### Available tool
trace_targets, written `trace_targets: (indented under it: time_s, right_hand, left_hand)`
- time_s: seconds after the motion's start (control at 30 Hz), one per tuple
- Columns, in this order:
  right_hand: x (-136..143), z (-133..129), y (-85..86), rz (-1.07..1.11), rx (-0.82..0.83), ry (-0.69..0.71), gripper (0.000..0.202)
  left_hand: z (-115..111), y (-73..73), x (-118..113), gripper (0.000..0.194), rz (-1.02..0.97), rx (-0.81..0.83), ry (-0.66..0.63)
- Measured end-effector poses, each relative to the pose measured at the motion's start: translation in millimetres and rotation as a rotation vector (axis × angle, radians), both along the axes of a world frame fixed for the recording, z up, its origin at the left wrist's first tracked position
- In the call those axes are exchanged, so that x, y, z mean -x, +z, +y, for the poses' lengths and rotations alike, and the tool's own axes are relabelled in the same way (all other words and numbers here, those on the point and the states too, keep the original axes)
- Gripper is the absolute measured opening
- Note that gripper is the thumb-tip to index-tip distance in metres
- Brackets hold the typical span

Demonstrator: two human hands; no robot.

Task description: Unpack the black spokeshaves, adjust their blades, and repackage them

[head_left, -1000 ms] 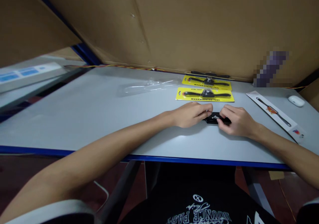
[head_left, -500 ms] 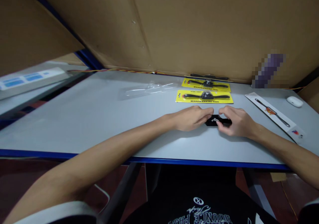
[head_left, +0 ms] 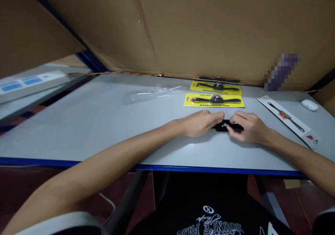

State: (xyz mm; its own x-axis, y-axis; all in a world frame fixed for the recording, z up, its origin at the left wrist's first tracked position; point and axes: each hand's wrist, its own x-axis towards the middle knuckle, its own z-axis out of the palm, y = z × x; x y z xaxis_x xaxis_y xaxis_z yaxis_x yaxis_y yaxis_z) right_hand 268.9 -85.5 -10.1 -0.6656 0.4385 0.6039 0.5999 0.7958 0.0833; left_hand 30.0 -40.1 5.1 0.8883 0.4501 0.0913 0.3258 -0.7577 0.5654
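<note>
A black spokeshave (head_left: 221,127) with a silvery metal part at its middle lies low over the table between my hands. My left hand (head_left: 201,123) is closed on its left side, the fingers pressed together near the body. From the right, my right hand (head_left: 247,126) grips the other side, its thumb and forefinger close to the silvery part. Much of both handles is hidden by my fingers. Just beyond my hands lie two yellow-carded spokeshaves, a nearer pack (head_left: 214,100) and a farther pack (head_left: 216,88).
Clear plastic packaging (head_left: 159,92) lies left of the yellow packs. A white printed card (head_left: 288,121) and a white earbud case (head_left: 309,105) are to the right. Another black spokeshave (head_left: 219,79) rests by the cardboard wall (head_left: 209,29). The grey table (head_left: 78,123) has a blue front edge.
My left fingers have shifted slightly on the spokeshave, and more of its left side shows. Both hands keep nearly the same place; the view has moved very slightly.
</note>
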Motion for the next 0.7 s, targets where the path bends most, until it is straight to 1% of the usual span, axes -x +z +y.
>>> trace_targets:
  time_s: [0.1,0.2,0.37,0.5,0.7]
  right_hand:
    - [-0.7,-0.5,-0.5,-0.033,-0.004,0.016,0.015]
    - [-1.2,-0.2,-2.5,-0.074,-0.003,-0.003,0.019]
    - [0.7,1.1,-4.0,-0.172,-0.106,-0.034,0.033]
    - [4.9,-0.5,-3.2,-0.220,-0.173,-0.052,0.032]
    - [10.4,-4.8,-2.7,-0.220,-0.147,-0.101,0.037]
  left_hand:
    - [0.4,-0.3,0.3,0.018,0.006,0.006,0.002]
    - [0.8,-1.0,0.6,0.019,0.003,0.008,-0.003]
    - [0.1,-2.7,-0.3,0.019,-0.002,-0.003,0.008]
    - [-1.0,-6.3,-2.1,0.018,0.006,-0.022,0.040]
    - [-4.2,-9.7,-5.4,0.021,0.042,-0.098,0.109]
